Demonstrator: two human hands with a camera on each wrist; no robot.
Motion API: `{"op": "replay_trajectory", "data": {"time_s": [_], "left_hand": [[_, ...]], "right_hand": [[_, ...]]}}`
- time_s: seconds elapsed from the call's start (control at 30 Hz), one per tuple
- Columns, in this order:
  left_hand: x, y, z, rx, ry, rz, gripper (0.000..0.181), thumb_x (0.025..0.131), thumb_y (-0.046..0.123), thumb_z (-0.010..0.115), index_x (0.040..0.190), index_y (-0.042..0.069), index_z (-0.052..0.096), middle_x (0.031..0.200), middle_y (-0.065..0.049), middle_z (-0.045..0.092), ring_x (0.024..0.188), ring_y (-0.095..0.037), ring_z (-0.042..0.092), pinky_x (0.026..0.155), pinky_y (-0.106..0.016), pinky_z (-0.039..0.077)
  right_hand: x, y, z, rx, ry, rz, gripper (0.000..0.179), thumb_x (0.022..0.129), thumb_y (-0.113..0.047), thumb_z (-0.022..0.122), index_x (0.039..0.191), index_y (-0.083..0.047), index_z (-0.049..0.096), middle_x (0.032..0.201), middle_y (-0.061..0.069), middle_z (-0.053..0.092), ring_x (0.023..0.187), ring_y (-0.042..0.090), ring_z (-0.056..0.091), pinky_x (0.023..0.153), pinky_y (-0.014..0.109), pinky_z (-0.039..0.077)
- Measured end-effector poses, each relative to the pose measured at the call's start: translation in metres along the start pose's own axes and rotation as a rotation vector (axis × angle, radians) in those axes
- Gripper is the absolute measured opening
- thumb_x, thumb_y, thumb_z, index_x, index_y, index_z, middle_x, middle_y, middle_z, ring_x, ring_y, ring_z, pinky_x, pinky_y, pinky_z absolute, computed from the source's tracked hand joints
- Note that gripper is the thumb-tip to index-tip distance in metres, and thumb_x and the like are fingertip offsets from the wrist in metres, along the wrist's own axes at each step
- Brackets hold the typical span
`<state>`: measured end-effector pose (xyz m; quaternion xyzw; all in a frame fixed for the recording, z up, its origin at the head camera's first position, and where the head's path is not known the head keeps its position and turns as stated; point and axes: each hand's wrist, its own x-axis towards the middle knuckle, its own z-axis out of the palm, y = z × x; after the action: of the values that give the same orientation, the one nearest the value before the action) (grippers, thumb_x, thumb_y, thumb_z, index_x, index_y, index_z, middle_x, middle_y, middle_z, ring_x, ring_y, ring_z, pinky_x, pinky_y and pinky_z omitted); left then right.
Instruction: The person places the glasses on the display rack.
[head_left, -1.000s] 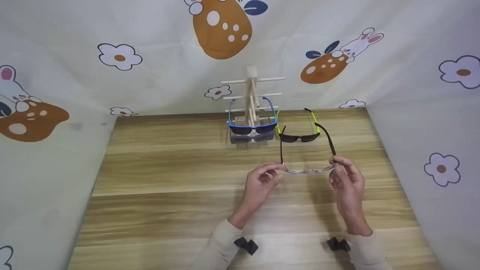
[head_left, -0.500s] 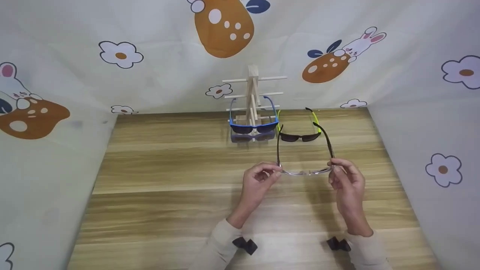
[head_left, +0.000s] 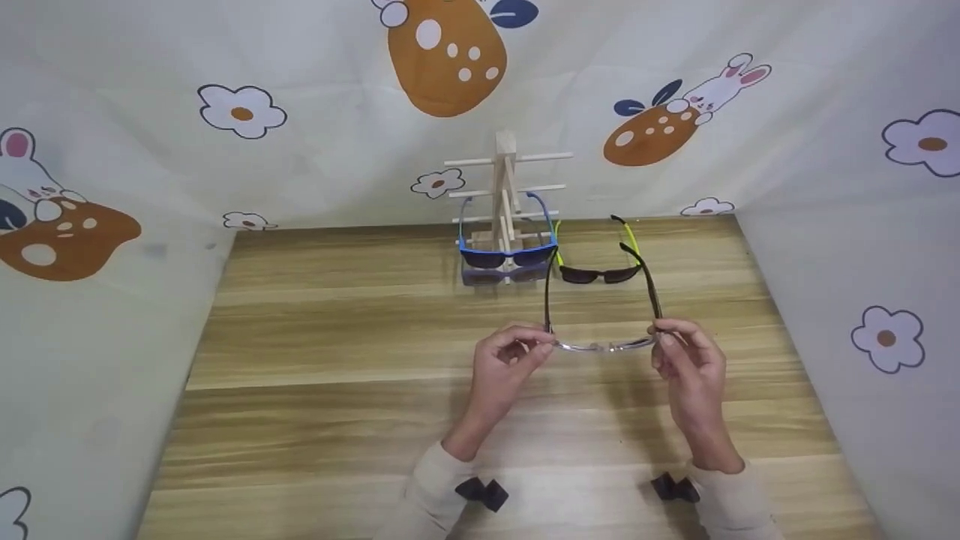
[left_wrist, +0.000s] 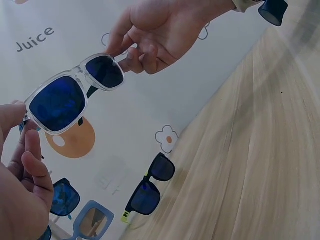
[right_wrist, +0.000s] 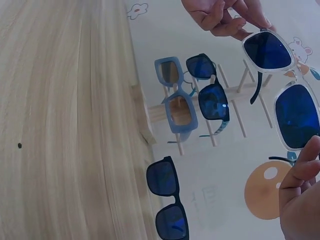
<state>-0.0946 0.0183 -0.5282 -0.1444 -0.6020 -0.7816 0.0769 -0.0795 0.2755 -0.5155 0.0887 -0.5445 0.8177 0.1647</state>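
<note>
Head view: I see the left hand (head_left: 499, 373) and right hand (head_left: 694, 371) pinching clear glasses (left_wrist: 75, 92) at both ends, likely for balance.

I find myself in a small screened booth; the type of premises around it I cannot determine. Pale cloth walls (head_left: 322, 60), printed with cartoon rabbits (head_left: 718, 91) and flowers (head_left: 241, 112), border three sides of my wood-grain tabletop (head_left: 300, 420). A wooden rack (head_left: 505, 169) carrying sunglasses (head_left: 533, 258) suggests shop display.
</note>
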Motion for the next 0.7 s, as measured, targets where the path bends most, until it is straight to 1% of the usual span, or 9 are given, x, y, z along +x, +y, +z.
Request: {"op": "replay_trajectory", "data": {"time_s": [0.1, 0.23, 0.33, 0.4, 0.5, 0.6, 0.67, 0.7], "left_hand": [[0.0, 0.005, -0.002, 0.027, 0.002, 0.005, 0.008, 0.095, -0.004, 0.08, 0.102, -0.007, 0.08, 0.106, -0.001, 0.08, 0.089, -0.006, 0.065, 0.07, -0.017, 0.048], [-0.001, 0.009, -0.005, 0.048, 0.015, 0.038, 0.007, 0.095, -0.005, 0.079, 0.101, -0.009, 0.079, 0.105, -0.003, 0.079, 0.086, -0.004, 0.064, 0.068, -0.016, 0.045], [-0.001, 0.011, -0.008, 0.053, 0.02, 0.064, 0.007, 0.094, -0.006, 0.08, 0.101, -0.009, 0.079, 0.106, -0.006, 0.079, 0.087, -0.004, 0.065, 0.067, -0.015, 0.045], [0.0, 0.012, -0.01, 0.052, 0.022, 0.077, 0.007, 0.095, -0.006, 0.08, 0.101, -0.008, 0.08, 0.106, -0.007, 0.079, 0.087, -0.004, 0.065, 0.067, -0.015, 0.046], [0.0, 0.014, -0.012, 0.053, 0.033, 0.086, 0.007, 0.094, -0.006, 0.08, 0.101, -0.007, 0.08, 0.106, -0.006, 0.08, 0.09, -0.005, 0.067, 0.069, -0.016, 0.048], [0.001, 0.016, -0.014, 0.053, 0.047, 0.092, 0.008, 0.093, -0.008, 0.079, 0.102, -0.008, 0.079, 0.106, -0.001, 0.08, 0.094, -0.006, 0.068, 0.071, -0.017, 0.049], [0.001, 0.017, -0.015, 0.053, 0.058, 0.102, 0.008, 0.093, -0.008, 0.079, 0.101, -0.008, 0.08, 0.105, -0.002, 0.079, 0.095, -0.006, 0.069, 0.071, -0.017, 0.05], [0.001, 0.017, -0.016, 0.052, 0.064, 0.109, 0.008, 0.093, -0.009, 0.079, 0.101, -0.008, 0.079, 0.105, 0.001, 0.079, 0.094, -0.006, 0.069, 0.071, -0.017, 0.05]], "right_hand": [[0.0, 0.001, 0.001, 0.011, -0.016, -0.013, 0.028, 0.106, 0.018, 0.049, 0.114, 0.01, 0.075, 0.1, 0.008, 0.079, 0.069, 0.01, 0.059, 0.056, 0.017, 0.043], [0.0, 0.002, 0.005, 0.016, -0.046, -0.044, 0.023, 0.106, 0.018, 0.05, 0.114, 0.016, 0.072, 0.101, 0.012, 0.079, 0.069, 0.011, 0.06, 0.053, 0.021, 0.037], [0.001, 0.003, 0.008, 0.001, -0.062, -0.059, 0.023, 0.106, 0.018, 0.05, 0.114, 0.016, 0.072, 0.102, 0.011, 0.079, 0.068, 0.01, 0.059, 0.052, 0.023, 0.033], [0.001, 0.003, 0.01, -0.008, -0.066, -0.064, 0.024, 0.106, 0.018, 0.05, 0.114, 0.015, 0.072, 0.103, 0.01, 0.079, 0.068, 0.01, 0.059, 0.053, 0.022, 0.034], [0.003, 0.003, 0.013, -0.018, -0.077, -0.064, 0.023, 0.106, 0.017, 0.05, 0.115, 0.016, 0.071, 0.104, 0.009, 0.079, 0.069, 0.009, 0.059, 0.053, 0.021, 0.036], [0.004, 0.003, 0.015, -0.025, -0.087, -0.063, 0.022, 0.106, 0.017, 0.051, 0.116, 0.016, 0.071, 0.104, 0.01, 0.079, 0.069, 0.01, 0.059, 0.054, 0.019, 0.039], [0.005, 0.003, 0.017, -0.022, -0.092, -0.065, 0.023, 0.105, 0.017, 0.051, 0.116, 0.016, 0.071, 0.104, 0.01, 0.08, 0.069, 0.01, 0.06, 0.055, 0.018, 0.04], [0.006, 0.003, 0.018, -0.022, -0.094, -0.071, 0.023, 0.105, 0.018, 0.051, 0.117, 0.016, 0.071, 0.104, 0.01, 0.08, 0.069, 0.009, 0.06, 0.055, 0.017, 0.04]]}}
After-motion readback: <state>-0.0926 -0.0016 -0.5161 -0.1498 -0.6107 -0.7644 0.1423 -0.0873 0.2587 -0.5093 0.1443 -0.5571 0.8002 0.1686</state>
